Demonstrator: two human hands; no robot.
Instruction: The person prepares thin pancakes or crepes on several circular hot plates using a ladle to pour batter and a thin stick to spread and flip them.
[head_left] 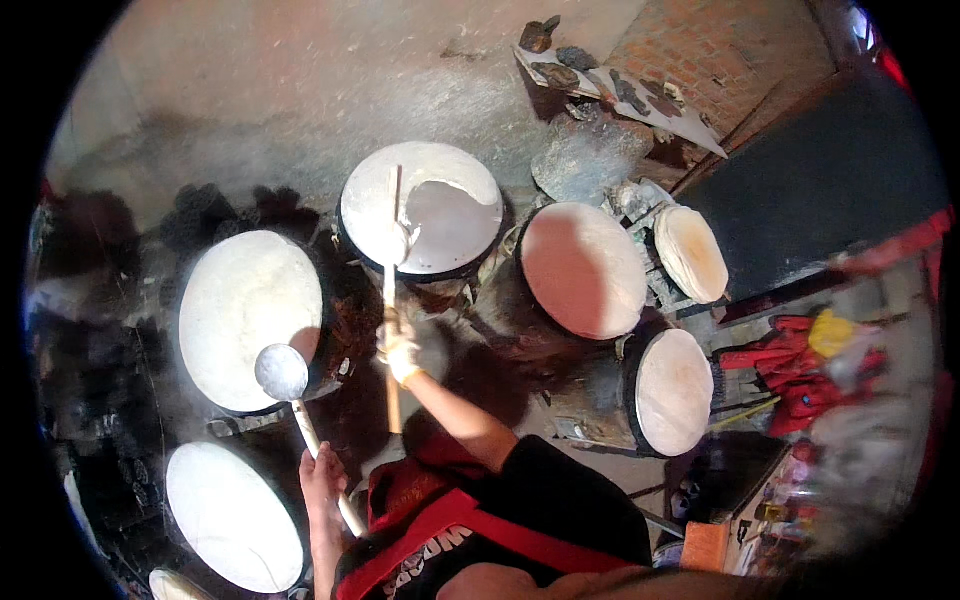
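Observation:
My right hand [398, 345], in a pale glove, is closed round the long handle of a wooden batter spreader [391, 300]. Its far end lies over the round griddle [455, 235] at the back centre. White batter [365, 195] covers the left and top of that griddle, while a grey patch on its right is bare. In my left hand [322, 478] is a ladle [281, 372] with a wooden handle and a round metal bowl. The bowl hangs over the lower right edge of a pancake [245, 310] on the left griddle. What the bowl holds is hard to make out.
Other rounds lie about me: a white one [235, 515] at lower left, one [583, 270] partly shadowed right of centre, another [675, 392] farther right. A stack of flat pancakes [692, 254] sits near a dark panel [820, 190]. Dark briquettes [205, 215] stand by the wall.

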